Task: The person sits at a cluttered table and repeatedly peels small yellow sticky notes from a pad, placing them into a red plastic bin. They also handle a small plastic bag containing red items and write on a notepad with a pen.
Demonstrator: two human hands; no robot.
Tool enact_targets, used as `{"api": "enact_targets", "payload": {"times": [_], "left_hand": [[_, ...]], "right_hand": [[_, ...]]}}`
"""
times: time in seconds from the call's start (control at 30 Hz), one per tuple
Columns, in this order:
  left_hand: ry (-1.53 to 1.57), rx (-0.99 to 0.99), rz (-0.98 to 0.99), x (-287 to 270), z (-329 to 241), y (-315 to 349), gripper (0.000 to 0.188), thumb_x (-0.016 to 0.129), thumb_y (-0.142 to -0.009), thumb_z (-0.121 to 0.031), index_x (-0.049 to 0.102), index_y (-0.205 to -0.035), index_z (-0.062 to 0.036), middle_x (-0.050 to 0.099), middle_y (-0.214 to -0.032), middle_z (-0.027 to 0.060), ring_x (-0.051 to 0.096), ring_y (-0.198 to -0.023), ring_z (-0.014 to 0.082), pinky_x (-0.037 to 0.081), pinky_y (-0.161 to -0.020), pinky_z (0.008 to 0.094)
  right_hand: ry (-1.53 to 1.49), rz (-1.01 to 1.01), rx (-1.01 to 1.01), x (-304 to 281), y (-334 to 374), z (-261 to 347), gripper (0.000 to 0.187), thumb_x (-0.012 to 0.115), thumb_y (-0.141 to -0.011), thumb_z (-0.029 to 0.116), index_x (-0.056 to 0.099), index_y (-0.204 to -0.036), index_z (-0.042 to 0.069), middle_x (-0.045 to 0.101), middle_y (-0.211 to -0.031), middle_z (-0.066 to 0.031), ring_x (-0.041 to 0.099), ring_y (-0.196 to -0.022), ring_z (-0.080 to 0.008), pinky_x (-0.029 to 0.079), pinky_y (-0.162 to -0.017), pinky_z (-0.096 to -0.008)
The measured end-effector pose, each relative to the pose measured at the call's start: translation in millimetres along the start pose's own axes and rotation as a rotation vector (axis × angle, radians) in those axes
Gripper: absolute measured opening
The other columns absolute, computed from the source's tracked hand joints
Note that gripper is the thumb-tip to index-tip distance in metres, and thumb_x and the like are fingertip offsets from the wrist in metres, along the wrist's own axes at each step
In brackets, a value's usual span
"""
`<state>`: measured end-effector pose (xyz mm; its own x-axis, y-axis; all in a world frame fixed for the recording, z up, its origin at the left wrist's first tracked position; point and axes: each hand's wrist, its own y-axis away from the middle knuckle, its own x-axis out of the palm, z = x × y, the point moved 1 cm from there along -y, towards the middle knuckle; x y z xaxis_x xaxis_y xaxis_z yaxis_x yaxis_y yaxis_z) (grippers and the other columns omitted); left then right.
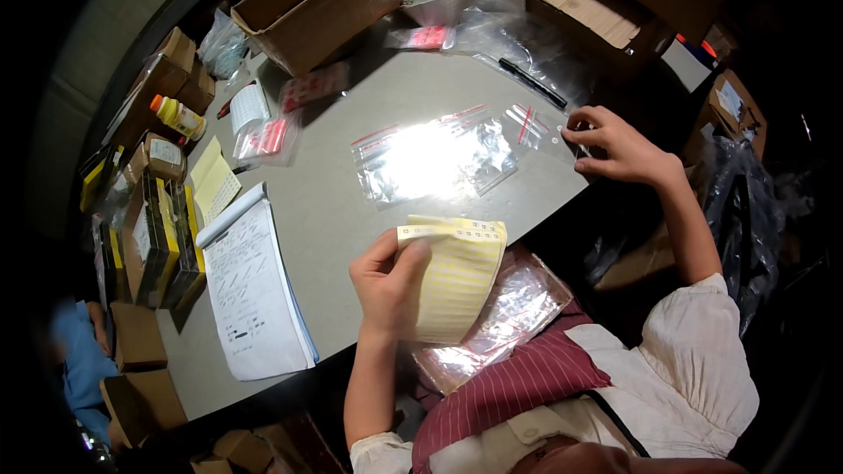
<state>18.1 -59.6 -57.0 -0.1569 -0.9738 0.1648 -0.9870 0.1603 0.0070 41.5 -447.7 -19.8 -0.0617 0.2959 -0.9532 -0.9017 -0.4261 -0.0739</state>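
Your left hand (386,279) pinches the yellow sheet (452,290) by its upper left corner over the table's (320,211) near edge, presumably to keep its rows facing you, while your right hand (615,145) curls beside the small bag (527,126), whether grasping anything I cannot tell.

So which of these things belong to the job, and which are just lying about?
Likely in the job:
sheet, in the left hand
clear bags, near the right hand

Apparently lying about:
pen
large notepad
bottle
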Motion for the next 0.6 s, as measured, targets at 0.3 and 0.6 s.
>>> {"api": "enact_targets", "payload": {"times": [0.3, 0.6], "left_hand": [[0.284, 0.052, -0.074, -16.6, 4.3, -4.8, 0.022, 0.073, -0.091, -0.004, 0.072, -0.11, 0.0072, 0.072, -0.095, 0.0051, 0.062, -0.08, 0.0094, 0.048, -0.075, 0.0226], [0.456, 0.144, -0.125, -53.2, -9.3, -1.8, 0.021, 0.066, -0.093, 0.0, 0.07, -0.113, 0.0062, 0.075, -0.101, 0.0113, 0.07, -0.085, 0.0136, 0.054, -0.074, 0.0209]], "right_hand": [[0.066, -0.077, -0.023, 30.3, 3.5, 36.8, 0.025, 0.072, -0.078, 0.001, 0.062, -0.101, 0.0, 0.06, -0.102, -0.0165, 0.061, -0.098, -0.0378, 0.051, -0.082, -0.0432], [-0.496, 0.236, -0.437, 31.6, -5.1, 117.8, 0.028, 0.07, -0.095, 0.027, 0.069, -0.109, 0.002, 0.066, -0.111, -0.0159, 0.067, -0.096, -0.0326, 0.053, -0.082, -0.0415]]}}
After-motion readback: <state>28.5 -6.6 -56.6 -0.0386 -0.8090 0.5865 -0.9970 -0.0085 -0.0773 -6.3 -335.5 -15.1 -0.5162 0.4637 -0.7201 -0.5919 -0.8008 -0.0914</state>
